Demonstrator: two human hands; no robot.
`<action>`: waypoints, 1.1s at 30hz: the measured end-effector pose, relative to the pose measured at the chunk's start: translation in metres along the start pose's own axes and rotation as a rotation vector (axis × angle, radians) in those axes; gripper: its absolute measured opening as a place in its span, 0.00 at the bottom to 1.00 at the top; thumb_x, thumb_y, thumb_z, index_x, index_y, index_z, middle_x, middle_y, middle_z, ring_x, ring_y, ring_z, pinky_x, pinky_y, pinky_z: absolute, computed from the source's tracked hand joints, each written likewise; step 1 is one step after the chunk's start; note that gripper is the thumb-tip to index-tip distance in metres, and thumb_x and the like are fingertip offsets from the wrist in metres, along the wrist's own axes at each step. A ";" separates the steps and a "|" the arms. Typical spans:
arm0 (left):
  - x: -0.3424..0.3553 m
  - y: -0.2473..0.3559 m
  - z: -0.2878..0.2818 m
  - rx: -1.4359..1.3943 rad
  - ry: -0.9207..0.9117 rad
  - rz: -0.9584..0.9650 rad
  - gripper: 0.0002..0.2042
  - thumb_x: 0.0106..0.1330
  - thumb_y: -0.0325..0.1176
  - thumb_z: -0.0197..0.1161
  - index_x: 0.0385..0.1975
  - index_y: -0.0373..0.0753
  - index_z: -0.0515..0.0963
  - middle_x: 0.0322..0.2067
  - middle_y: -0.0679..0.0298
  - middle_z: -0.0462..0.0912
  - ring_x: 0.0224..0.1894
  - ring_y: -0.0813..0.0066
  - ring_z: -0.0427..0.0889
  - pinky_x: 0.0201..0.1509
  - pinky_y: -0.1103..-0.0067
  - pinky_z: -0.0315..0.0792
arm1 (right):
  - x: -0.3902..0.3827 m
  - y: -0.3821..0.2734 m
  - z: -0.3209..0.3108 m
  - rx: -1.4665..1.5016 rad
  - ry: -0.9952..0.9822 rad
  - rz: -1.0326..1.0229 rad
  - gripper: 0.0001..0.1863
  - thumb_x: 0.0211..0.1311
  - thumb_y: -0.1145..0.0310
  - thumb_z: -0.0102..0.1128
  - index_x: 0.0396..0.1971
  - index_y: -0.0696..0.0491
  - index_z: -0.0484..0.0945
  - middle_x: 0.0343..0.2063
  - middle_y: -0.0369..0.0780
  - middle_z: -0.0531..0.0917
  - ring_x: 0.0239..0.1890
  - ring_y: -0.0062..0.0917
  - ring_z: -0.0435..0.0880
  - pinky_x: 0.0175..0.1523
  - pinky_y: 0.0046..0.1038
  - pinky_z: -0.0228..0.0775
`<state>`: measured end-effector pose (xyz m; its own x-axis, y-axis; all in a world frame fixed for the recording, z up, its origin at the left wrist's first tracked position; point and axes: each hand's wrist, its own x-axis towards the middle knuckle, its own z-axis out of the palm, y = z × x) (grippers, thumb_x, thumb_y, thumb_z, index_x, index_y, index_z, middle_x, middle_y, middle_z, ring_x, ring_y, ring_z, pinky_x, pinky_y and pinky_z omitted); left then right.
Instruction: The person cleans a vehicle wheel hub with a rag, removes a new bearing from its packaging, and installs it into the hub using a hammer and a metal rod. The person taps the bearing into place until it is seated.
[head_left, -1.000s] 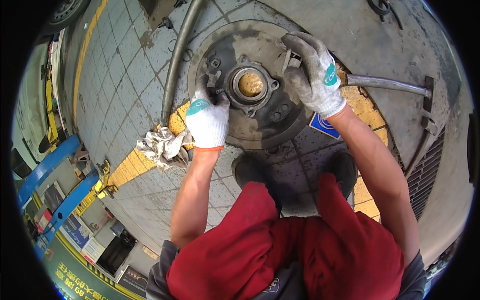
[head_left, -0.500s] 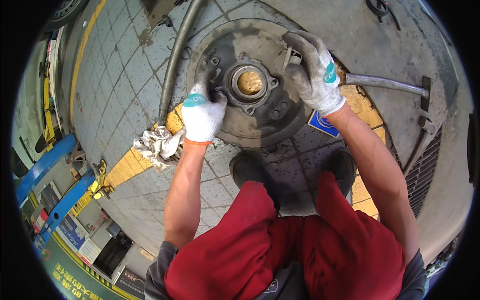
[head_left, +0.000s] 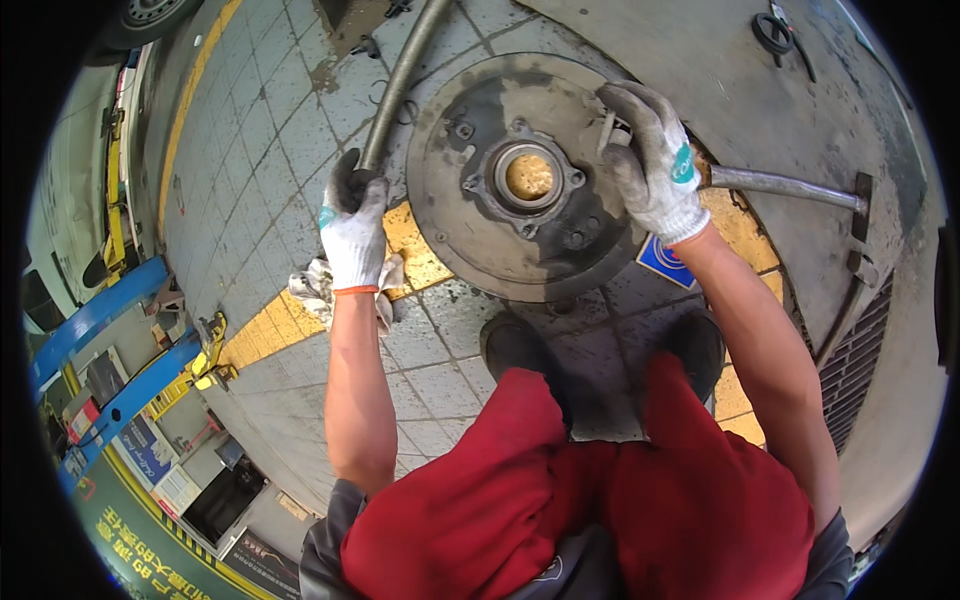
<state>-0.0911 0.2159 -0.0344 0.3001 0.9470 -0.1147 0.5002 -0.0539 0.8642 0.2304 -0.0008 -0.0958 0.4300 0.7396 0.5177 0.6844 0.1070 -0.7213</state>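
Note:
A round, dark metal plate point(head_left: 470, 252), stained with grease, lies on the tiled floor before me, a raised ring hub point(head_left: 528, 204) with bolt lugs at its centre. My right hand point(head_left: 655, 165), in a grey-palmed white glove, curls round a small metal part point(head_left: 612, 130) at the plate's right side; its base is hidden by the fingers. To the left of the plate, my left hand point(head_left: 354, 225) wears a matching glove. Its fingers wrap the near end of a long metal pipe point(head_left: 405, 85), which slants away up the floor.
A crumpled rag point(head_left: 312, 285) lies beside my left wrist. A blue box point(head_left: 664, 262) sits under my right wrist. Two hammers, one with a metal handle point(head_left: 785, 184), rest at the right near a floor grate point(head_left: 860, 345). Black rings point(head_left: 772, 34) lie at far right.
My left hand has left the plate's left side and moved left onto the near end of the pipe. My right hand stays at the plate's right side. The whole view has shifted slightly.

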 end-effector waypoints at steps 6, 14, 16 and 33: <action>0.010 -0.005 -0.042 -0.110 0.174 -0.102 0.25 0.79 0.23 0.66 0.74 0.36 0.75 0.56 0.56 0.88 0.53 0.69 0.89 0.54 0.73 0.85 | -0.001 -0.003 0.000 -0.007 -0.018 0.027 0.30 0.68 0.52 0.71 0.66 0.51 0.81 0.61 0.49 0.83 0.61 0.50 0.84 0.65 0.47 0.78; 0.026 -0.032 -0.090 -0.107 0.289 -0.168 0.21 0.81 0.28 0.65 0.72 0.38 0.77 0.56 0.56 0.91 0.43 0.69 0.91 0.43 0.75 0.85 | -0.001 -0.002 0.001 -0.011 -0.024 0.020 0.30 0.70 0.53 0.69 0.66 0.52 0.81 0.62 0.49 0.82 0.62 0.51 0.83 0.66 0.47 0.77; 0.029 -0.039 -0.097 -0.108 0.326 -0.177 0.18 0.82 0.31 0.65 0.67 0.38 0.81 0.49 0.58 0.92 0.35 0.72 0.90 0.38 0.76 0.84 | 0.000 -0.002 0.001 -0.018 -0.024 0.010 0.30 0.70 0.53 0.69 0.66 0.52 0.80 0.62 0.50 0.82 0.62 0.51 0.83 0.66 0.47 0.77; 0.053 -0.063 -0.137 -0.164 0.321 -0.208 0.30 0.75 0.25 0.69 0.77 0.46 0.75 0.70 0.60 0.81 0.66 0.68 0.82 0.71 0.71 0.75 | 0.001 -0.003 0.001 -0.010 -0.004 -0.003 0.29 0.70 0.52 0.70 0.65 0.52 0.81 0.62 0.49 0.83 0.61 0.50 0.84 0.64 0.47 0.78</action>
<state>-0.2181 0.3130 -0.0279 -0.0745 0.9845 -0.1588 0.3795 0.1752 0.9085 0.2281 0.0004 -0.0942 0.4255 0.7421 0.5179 0.6917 0.1023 -0.7149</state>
